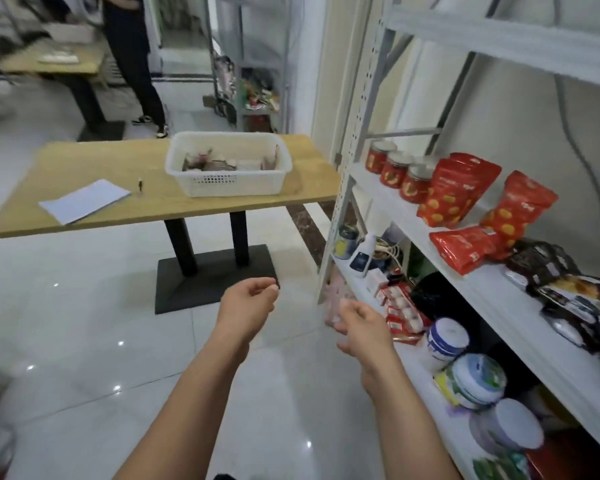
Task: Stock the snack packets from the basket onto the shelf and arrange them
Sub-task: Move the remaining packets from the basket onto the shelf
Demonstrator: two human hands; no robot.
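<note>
A white perforated basket [229,183] with several snack packets [219,162] inside stands on a wooden table [94,164] ahead of me. On my right is a white shelf [485,282]; its middle board carries red snack packets [456,190] and dark packets [565,289]. My left hand [248,303] hangs over the floor, fingers loosely curled, holding nothing. My right hand [359,323] is level with it, near the shelf's front post, fingers relaxed and empty. Both hands are well short of the basket.
Three red jars [394,169] stand at the shelf's far end. Tubs, bottles and boxes [465,368] fill the lower shelf. A white paper [84,200] lies on the table. A person [132,60] stands beyond it by another table. The floor is glossy white tile.
</note>
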